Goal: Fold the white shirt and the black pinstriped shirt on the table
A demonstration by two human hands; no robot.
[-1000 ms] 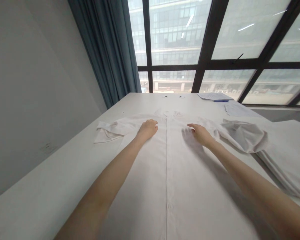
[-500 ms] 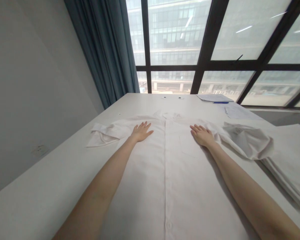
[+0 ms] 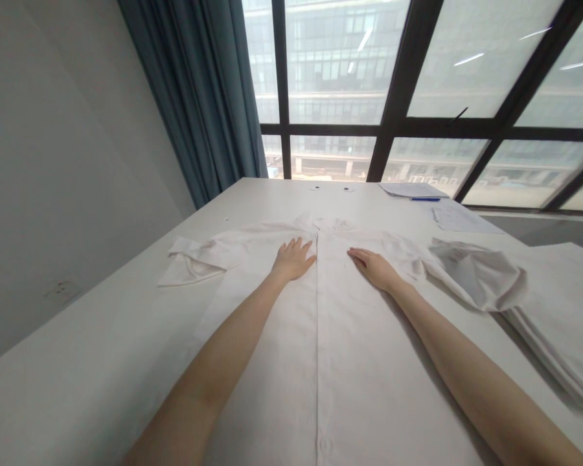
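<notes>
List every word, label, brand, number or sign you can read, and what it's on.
None can be read.
Papers near the blue pen: any print too small.
Pale letter-like shapes beyond the window: too blurred.
White shirt: no lettering visible.

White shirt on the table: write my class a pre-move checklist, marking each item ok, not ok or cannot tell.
1. Front of the white shirt facing up: ok.
2. Front opening running straight: ok.
3. Left hand free, fingers spread: ok.
4. Right hand free of any grip on cloth: ok, as far as visible.
5. Right-side sleeve smooth: not ok, bunched.
6. Bottom hem flat: cannot tell, out of frame.
</notes>
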